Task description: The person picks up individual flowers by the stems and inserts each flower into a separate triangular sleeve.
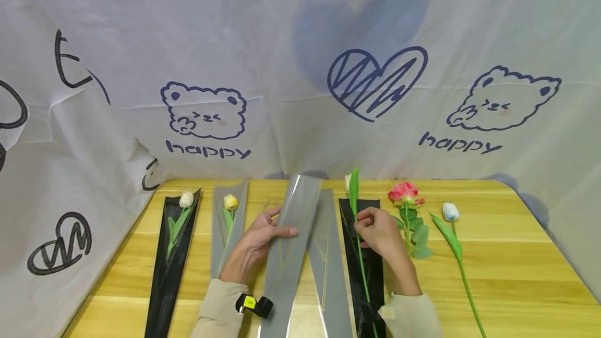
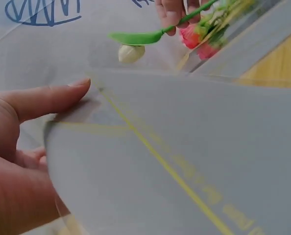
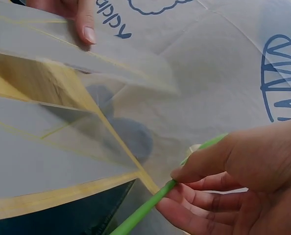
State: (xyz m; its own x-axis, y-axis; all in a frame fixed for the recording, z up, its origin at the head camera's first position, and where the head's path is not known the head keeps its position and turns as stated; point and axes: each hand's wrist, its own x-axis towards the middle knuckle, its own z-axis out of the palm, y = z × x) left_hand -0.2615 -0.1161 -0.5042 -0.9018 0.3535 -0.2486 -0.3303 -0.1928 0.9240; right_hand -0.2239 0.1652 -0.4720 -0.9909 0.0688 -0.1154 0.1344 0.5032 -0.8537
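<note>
With thumb in front and fingers behind, my left hand [image 1: 257,236] grips a grey flower sleeve [image 1: 292,244] with thin gold lines, raised off the table. My right hand [image 1: 378,229] pinches the green stem of a white tulip [image 2: 131,53] near its leaf [image 1: 354,192]. In the head view the leaf covers most of the white bloom. The stem [image 3: 140,211] runs down in front of a black sleeve [image 1: 371,275] on the table. Another grey sleeve [image 1: 327,254] lies between the raised one and the black one.
At left, a black sleeve [image 1: 164,296] holds a white tulip [image 1: 186,200], and a grey sleeve [image 1: 218,233] holds a yellow tulip [image 1: 230,202]. To the right lie a pink flower [image 1: 405,193] and a pale blue tulip [image 1: 451,212]. A printed cloth [image 1: 281,67] hangs behind the wooden table [image 1: 526,275].
</note>
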